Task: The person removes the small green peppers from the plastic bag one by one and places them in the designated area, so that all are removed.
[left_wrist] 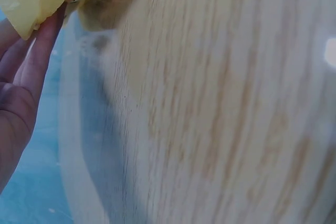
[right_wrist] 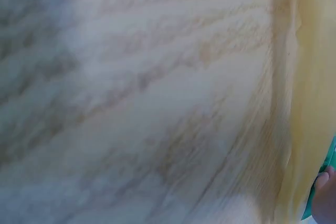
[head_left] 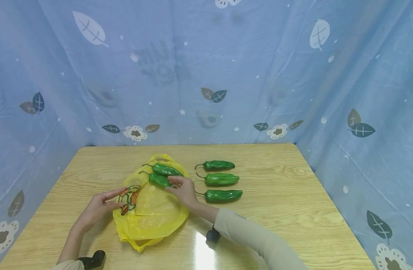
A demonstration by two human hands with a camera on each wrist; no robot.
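A thin yellow plastic bag [head_left: 155,210] lies flat and crumpled on the table, with two long green peppers [head_left: 165,170] side by side on its upper part. My right hand [head_left: 184,190] grips the nearer green pepper [head_left: 158,180] near its tip. Only a fingertip and a bit of green show at the edge of the right wrist view. My left hand [head_left: 96,208] pinches the bag's left side at an orange and green patch with dark outlines [head_left: 129,198]. In the left wrist view its fingers [left_wrist: 44,51] are partly hidden behind the yellow plastic.
To the right of the bag, three more green peppers [head_left: 223,195] lie in a column, stems to the left. The wooden table [head_left: 277,225] is bordered by a blue patterned cloth [head_left: 192,75] behind and at the sides. Dark wrist devices [head_left: 213,235] sit under both wrists.
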